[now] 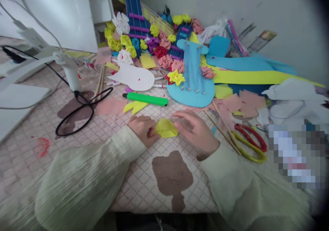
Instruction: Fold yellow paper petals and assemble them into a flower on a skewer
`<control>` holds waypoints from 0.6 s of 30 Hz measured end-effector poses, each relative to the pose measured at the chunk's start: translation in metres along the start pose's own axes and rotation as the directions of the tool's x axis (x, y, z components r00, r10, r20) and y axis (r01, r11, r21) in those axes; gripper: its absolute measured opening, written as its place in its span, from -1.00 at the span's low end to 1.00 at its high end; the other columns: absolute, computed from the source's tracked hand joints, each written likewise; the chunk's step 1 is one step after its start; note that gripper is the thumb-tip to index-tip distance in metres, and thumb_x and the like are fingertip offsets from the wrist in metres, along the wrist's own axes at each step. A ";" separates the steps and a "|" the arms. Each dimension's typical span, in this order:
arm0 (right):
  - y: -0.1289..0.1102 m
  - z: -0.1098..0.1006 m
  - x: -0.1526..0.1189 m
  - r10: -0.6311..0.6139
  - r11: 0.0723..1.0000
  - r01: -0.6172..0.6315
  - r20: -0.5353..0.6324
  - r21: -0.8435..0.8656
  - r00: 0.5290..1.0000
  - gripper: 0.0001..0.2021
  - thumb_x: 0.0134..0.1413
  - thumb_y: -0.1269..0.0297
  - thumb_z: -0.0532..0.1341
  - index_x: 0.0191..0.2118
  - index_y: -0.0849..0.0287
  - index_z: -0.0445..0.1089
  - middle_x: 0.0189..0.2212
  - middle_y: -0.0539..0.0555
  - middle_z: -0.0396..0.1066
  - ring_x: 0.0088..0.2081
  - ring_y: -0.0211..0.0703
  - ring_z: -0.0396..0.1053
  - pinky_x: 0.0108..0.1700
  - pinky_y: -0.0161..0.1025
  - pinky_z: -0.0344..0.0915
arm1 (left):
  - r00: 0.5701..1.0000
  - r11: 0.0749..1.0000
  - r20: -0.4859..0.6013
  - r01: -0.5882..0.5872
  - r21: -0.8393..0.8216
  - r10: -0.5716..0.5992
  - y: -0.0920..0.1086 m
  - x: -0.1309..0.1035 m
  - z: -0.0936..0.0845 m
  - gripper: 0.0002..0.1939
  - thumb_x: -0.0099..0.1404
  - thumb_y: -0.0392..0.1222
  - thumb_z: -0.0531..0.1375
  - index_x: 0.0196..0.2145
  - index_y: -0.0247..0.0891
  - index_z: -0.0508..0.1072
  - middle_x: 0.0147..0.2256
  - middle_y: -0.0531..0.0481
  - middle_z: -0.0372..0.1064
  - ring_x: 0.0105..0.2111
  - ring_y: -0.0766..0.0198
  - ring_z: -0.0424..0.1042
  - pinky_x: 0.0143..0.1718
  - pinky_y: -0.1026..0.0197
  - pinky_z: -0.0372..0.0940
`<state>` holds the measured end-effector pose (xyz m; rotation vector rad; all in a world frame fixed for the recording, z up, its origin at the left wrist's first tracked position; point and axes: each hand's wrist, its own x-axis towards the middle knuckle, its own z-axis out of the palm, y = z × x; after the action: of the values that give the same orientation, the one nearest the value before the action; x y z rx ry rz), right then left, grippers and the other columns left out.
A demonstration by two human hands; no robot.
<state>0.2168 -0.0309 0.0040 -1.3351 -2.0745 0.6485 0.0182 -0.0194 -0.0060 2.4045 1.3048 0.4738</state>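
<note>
A small piece of yellow crepe paper (167,128) with creases lies between my two hands, just above or on the tablecloth. My left hand (143,129) pinches its left edge, with the fingers curled in. On the other side, my right hand (196,130) has its fingers apart, and the thumb touches or nearly touches the paper's right edge. A green box cutter (147,99) rests just beyond the hands, beside folded yellow strips (135,106).
Red-and-yellow-handled scissors (250,145) and wooden sticks (223,128) lie right. Behind are a light-blue instrument-shaped cutout (191,92), a white cutout (135,76) and several paper flowers (161,51). A black cable loop (74,121) and white lamp stand (69,72) are left.
</note>
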 end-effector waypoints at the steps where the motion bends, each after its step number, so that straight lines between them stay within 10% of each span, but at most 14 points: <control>1: -0.003 0.002 0.003 -0.023 0.999 0.024 0.041 -0.027 0.999 -0.74 0.05 0.25 0.06 -0.10 0.10 0.25 -0.12 0.07 0.30 -0.06 -0.14 0.20 -0.02 -0.11 0.09 | 1.000 1.000 0.000 -0.014 -0.016 0.014 -0.002 0.001 0.000 -0.65 0.01 -0.05 0.13 -0.72 -0.29 0.10 -0.66 0.12 0.05 -0.60 0.40 0.08 -0.49 0.29 -0.02; 11: -0.015 0.010 0.013 0.077 0.981 -0.048 0.148 -0.188 0.986 -0.89 -0.06 0.26 0.17 -0.36 0.12 0.39 -0.44 0.00 0.41 -0.28 -0.14 0.27 -0.11 -0.03 0.01 | 0.992 0.997 -0.103 -0.074 0.000 0.074 -0.007 0.003 0.001 -0.69 -0.07 -0.01 0.20 -0.65 -0.29 0.21 -0.64 0.13 0.10 -0.58 0.38 0.13 -0.50 0.30 0.07; 18: -0.015 0.004 0.009 0.068 0.985 -0.096 0.195 0.141 0.978 -0.89 -0.03 0.28 0.13 -0.46 0.19 0.33 -0.49 0.00 0.33 -0.39 -0.26 0.26 -0.33 -0.26 0.20 | 0.979 0.891 -0.192 -0.027 -0.454 -0.068 0.004 -0.001 0.000 -0.66 0.12 -0.08 0.07 -0.18 -0.33 0.23 -0.43 -0.04 0.36 -0.47 0.37 0.34 -0.54 0.35 0.20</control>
<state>0.2018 -0.0289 0.0133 -1.3230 -2.0787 0.9819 0.0205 -0.0224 -0.0049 1.9867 1.1384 0.9288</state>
